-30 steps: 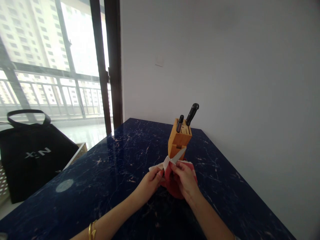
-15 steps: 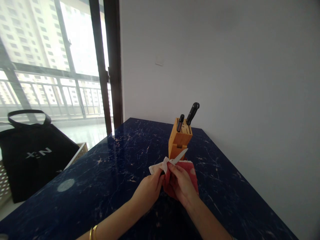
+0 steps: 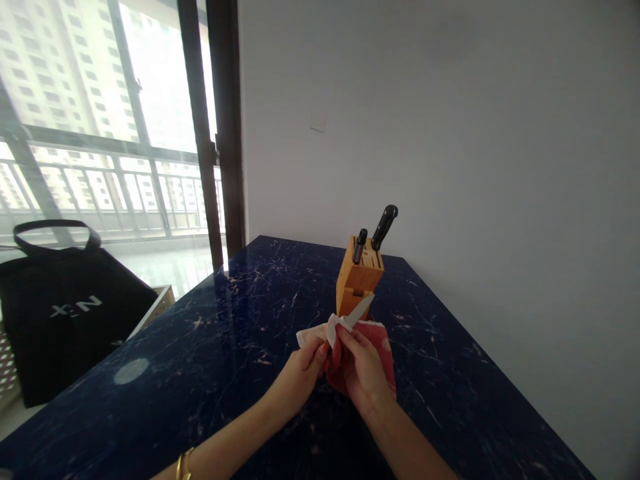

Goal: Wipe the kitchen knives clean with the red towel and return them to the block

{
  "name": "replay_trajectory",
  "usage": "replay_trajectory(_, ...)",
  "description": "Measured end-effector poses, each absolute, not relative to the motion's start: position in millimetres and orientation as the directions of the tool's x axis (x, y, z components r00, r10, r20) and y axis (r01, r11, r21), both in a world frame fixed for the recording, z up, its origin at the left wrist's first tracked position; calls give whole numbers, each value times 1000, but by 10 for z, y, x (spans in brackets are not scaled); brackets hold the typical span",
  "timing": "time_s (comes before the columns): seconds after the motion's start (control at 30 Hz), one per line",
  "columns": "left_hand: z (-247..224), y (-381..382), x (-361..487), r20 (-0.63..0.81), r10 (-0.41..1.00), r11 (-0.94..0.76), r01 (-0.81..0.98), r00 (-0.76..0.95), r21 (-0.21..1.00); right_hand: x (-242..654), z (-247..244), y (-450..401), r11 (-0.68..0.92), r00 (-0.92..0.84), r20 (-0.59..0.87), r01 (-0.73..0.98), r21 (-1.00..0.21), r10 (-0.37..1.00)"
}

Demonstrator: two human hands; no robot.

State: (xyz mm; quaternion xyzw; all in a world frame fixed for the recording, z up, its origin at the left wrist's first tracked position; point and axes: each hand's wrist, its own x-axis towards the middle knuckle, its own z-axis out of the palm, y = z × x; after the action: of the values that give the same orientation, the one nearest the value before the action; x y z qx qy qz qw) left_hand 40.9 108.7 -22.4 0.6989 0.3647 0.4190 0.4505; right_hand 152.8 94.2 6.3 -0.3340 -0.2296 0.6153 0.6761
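Observation:
A small knife [image 3: 361,311] points up and away to the right, its pale blade bare toward the tip. My left hand [image 3: 299,370] is closed around the handle end, which its fingers and the cloth hide. A red and white cloth [image 3: 381,341] wraps the base of the blade. My right hand [image 3: 364,368] pinches this cloth against the blade, thumb on top, and the rest of the cloth hangs beside and below it. Just beyond the blade stands a wooden knife block [image 3: 356,283] holding a black-handled knife [image 3: 385,227] and another black-handled tool [image 3: 359,246].
The dark blue marbled table [image 3: 240,313] runs back to a grey wall [image 3: 425,133]. On the left, a black tote bag [image 3: 75,320] rests by a perforated white basket [image 3: 159,303]. Behind them is a tall window [image 3: 150,100].
My left fingers have shifted slightly up on the cloth and handle, covering the dark handle part that showed before. The blade has barely moved; the block stays put.

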Motion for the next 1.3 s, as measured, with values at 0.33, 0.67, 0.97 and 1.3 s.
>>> replay_trajectory(0.33, -181, 1101, 385, 280, 872, -345, 98, 401, 934, 1580, 70, 985, 18, 47, -15, -628, -778, 999)
replay_trajectory(0.67, -102, 1049, 349, 320, 860, -437, 251, 396, 864, 1553, 51, 963, 41, 91, -23, -643, -765, 996)
replay_trajectory(0.97, 27, 1053, 255, 363, 788, -585, 422, 497, 693, 1600, 119, 968, -21, -20, -11, -643, -766, 1000)
replay_trajectory(1.3, -48, 1037, 305, 391, 718, -669, 727, 576, 158, 1502, 17, 968, 21, 127, -103, -724, -689, 986)
